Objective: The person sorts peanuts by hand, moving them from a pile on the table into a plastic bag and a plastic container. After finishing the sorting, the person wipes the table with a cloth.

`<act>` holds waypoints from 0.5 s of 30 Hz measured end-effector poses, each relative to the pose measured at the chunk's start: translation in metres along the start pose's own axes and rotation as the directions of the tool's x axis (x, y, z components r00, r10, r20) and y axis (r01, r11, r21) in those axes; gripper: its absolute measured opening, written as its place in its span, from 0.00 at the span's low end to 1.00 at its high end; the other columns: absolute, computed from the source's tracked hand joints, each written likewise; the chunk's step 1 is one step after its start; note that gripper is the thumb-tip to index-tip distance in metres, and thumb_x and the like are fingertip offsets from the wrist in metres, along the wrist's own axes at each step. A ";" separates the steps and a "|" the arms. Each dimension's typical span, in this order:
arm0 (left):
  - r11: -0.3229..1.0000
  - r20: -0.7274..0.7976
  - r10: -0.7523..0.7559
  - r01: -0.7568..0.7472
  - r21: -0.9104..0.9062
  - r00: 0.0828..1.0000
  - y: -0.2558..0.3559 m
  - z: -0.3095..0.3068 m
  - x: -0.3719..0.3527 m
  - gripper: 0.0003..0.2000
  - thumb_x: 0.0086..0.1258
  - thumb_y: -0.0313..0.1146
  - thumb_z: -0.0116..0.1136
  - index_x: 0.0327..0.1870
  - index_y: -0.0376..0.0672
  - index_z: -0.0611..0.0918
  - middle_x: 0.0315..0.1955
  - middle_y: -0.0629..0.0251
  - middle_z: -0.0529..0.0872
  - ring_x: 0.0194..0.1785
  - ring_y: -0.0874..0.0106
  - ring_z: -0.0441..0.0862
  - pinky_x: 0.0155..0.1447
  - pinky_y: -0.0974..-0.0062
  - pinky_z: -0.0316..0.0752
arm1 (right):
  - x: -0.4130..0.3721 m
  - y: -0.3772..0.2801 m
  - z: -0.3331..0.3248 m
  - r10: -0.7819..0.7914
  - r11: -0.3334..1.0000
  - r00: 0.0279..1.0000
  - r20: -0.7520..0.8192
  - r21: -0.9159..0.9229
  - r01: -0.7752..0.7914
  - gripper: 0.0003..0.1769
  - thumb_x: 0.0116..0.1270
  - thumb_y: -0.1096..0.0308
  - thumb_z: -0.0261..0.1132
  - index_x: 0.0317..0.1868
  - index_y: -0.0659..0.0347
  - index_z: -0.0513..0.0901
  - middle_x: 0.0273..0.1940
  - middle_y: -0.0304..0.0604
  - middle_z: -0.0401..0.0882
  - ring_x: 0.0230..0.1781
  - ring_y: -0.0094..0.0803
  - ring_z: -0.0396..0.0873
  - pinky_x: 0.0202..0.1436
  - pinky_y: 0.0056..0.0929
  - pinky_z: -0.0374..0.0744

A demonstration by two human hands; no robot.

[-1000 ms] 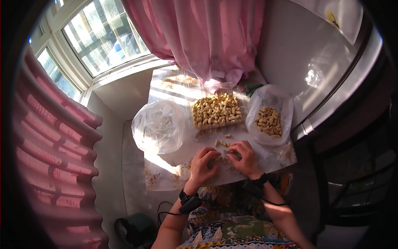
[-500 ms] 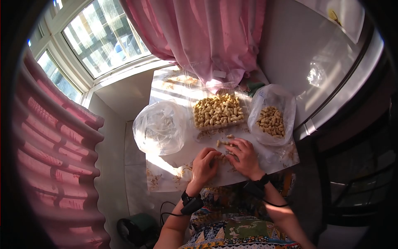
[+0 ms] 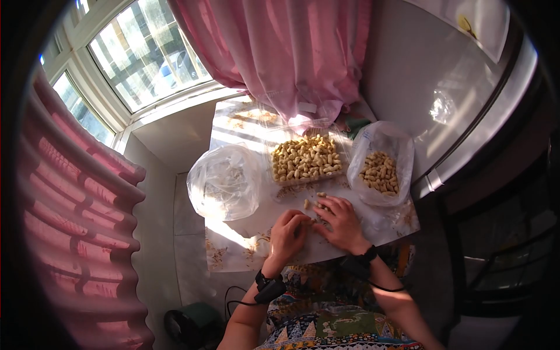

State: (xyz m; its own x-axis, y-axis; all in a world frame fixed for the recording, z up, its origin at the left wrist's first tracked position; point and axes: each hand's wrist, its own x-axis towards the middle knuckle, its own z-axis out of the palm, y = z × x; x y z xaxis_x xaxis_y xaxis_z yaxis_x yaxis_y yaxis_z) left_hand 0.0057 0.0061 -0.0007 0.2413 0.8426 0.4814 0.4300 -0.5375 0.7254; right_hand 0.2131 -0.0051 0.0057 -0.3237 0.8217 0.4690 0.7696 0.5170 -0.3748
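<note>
Hands (image 3: pixel 289 236) drew closer, half-curled, near peanuts (image 3: pixel 306 204).

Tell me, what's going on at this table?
A person has the left hand and right hand close together over the table; anything pinched there is too small to tell. A few loose peanuts lie by the right hand. Beyond, a clear container is heaped with peanuts, with a bag of peanuts to its right and another plastic bag to its left.

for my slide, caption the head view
Left hand and right hand close together over a table, near heaped peanuts.
</note>
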 end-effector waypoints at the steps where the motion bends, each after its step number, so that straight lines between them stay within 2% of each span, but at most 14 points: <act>1: 1.000 -0.009 0.011 -0.011 -0.002 1.000 0.000 0.001 0.000 0.08 0.68 0.21 0.67 0.45 0.42 0.89 0.43 0.62 0.87 0.39 0.64 0.87 0.42 0.71 0.81 | -0.002 0.003 0.001 -0.002 1.000 1.000 0.000 0.000 0.002 0.26 0.68 0.53 0.75 0.64 0.51 0.86 0.67 0.44 0.78 0.73 0.46 0.72 0.77 0.48 0.69; 3: 1.000 -0.006 0.000 0.000 -0.001 1.000 0.001 0.000 0.000 0.07 0.68 0.21 0.67 0.45 0.42 0.89 0.43 0.62 0.87 0.39 0.65 0.87 0.42 0.71 0.82 | -0.005 0.006 0.003 0.085 0.983 0.996 0.015 0.165 -0.086 0.22 0.67 0.57 0.76 0.59 0.54 0.87 0.66 0.45 0.78 0.70 0.47 0.74 0.75 0.49 0.70; 5: 1.000 -0.005 -0.006 0.006 0.001 1.000 0.003 -0.001 0.001 0.07 0.68 0.21 0.67 0.45 0.42 0.89 0.43 0.62 0.87 0.39 0.65 0.87 0.42 0.71 0.82 | -0.006 0.001 0.000 0.121 0.977 0.992 -0.041 0.183 -0.112 0.20 0.68 0.60 0.75 0.57 0.56 0.87 0.66 0.45 0.78 0.69 0.48 0.75 0.74 0.49 0.71; 6: 0.999 0.016 -0.047 0.047 -0.014 0.999 0.004 -0.002 0.001 0.07 0.68 0.22 0.67 0.45 0.43 0.89 0.43 0.61 0.87 0.43 0.60 0.88 0.46 0.66 0.82 | -0.005 -0.001 -0.002 0.160 0.969 0.983 -0.093 0.203 -0.138 0.17 0.68 0.63 0.74 0.55 0.57 0.88 0.65 0.46 0.78 0.68 0.48 0.75 0.73 0.49 0.72; 7: 0.996 0.035 -0.085 0.086 -0.026 0.996 0.004 -0.002 0.001 0.07 0.68 0.23 0.67 0.44 0.44 0.88 0.43 0.60 0.88 0.47 0.55 0.88 0.49 0.61 0.83 | -0.003 -0.001 -0.002 0.155 0.971 0.983 -0.100 0.200 -0.133 0.17 0.68 0.63 0.74 0.55 0.57 0.88 0.65 0.46 0.78 0.68 0.48 0.75 0.73 0.49 0.72; 9: 0.995 0.034 -0.095 0.096 -0.028 0.995 0.006 -0.001 -0.002 0.07 0.68 0.23 0.67 0.44 0.44 0.88 0.43 0.61 0.88 0.46 0.56 0.88 0.49 0.62 0.83 | 0.005 0.002 0.001 0.256 0.935 0.963 -0.080 0.273 -0.226 0.14 0.71 0.67 0.70 0.55 0.57 0.88 0.65 0.47 0.79 0.68 0.48 0.75 0.71 0.47 0.74; 12: 0.998 0.015 -0.060 0.061 -0.033 0.998 0.002 0.000 0.000 0.08 0.67 0.22 0.68 0.43 0.45 0.89 0.44 0.62 0.89 0.46 0.57 0.89 0.48 0.63 0.84 | 0.017 0.012 0.010 0.205 0.964 0.974 -0.100 0.193 -0.183 0.13 0.73 0.70 0.68 0.55 0.58 0.88 0.66 0.47 0.79 0.68 0.49 0.75 0.72 0.46 0.74; 15: 0.997 0.030 -0.068 0.069 -0.023 0.997 0.001 0.000 -0.002 0.08 0.67 0.23 0.68 0.44 0.45 0.89 0.44 0.62 0.89 0.46 0.57 0.89 0.49 0.62 0.84 | 0.018 0.023 0.021 0.153 0.979 0.982 -0.111 0.149 -0.135 0.12 0.74 0.70 0.66 0.54 0.59 0.89 0.60 0.44 0.84 0.66 0.48 0.77 0.73 0.47 0.73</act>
State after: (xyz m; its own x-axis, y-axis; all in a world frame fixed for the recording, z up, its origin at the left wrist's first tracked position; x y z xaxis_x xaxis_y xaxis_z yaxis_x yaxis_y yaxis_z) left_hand 0.0053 0.0042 -0.0007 0.2371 0.8779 0.4160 0.4251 -0.4788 0.7682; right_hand 0.2132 0.0267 -0.0115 -0.1390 0.8592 0.4924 0.7153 0.4310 -0.5501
